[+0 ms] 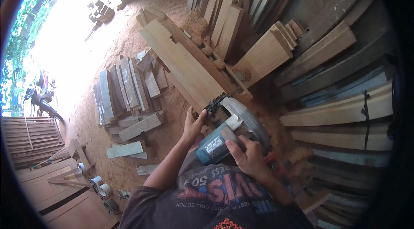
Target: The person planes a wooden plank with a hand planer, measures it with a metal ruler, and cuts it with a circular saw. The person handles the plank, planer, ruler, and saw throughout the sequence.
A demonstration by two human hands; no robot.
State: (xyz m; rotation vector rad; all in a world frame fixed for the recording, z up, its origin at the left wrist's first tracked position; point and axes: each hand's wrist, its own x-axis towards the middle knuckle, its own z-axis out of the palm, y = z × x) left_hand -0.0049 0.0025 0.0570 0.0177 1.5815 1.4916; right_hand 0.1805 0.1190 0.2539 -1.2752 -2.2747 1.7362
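Note:
A teal circular saw (212, 146) with a grey blade guard sits at the near end of a long, pale wooden board (183, 63). My right hand (250, 159) is wrapped round the saw's handle, thumb on top. My left hand (194, 124) is at the board's near left corner, close by the saw's dark base plate (214, 104). Its thumb and fingers close on the board's edge, partly hidden beneath. A notch shows in the board's far left part. The saw's blade is hidden by the guard and the board.
Short timber offcuts (125, 84) lie on the sawdust-covered floor to the left. Stacked planks (340, 110) fill the right side, and more boards (224, 24) lean at the back. Wood shavings (196, 26) lie beside the board. Tape rolls (100, 186) and wooden panels (64, 190) are at the lower left.

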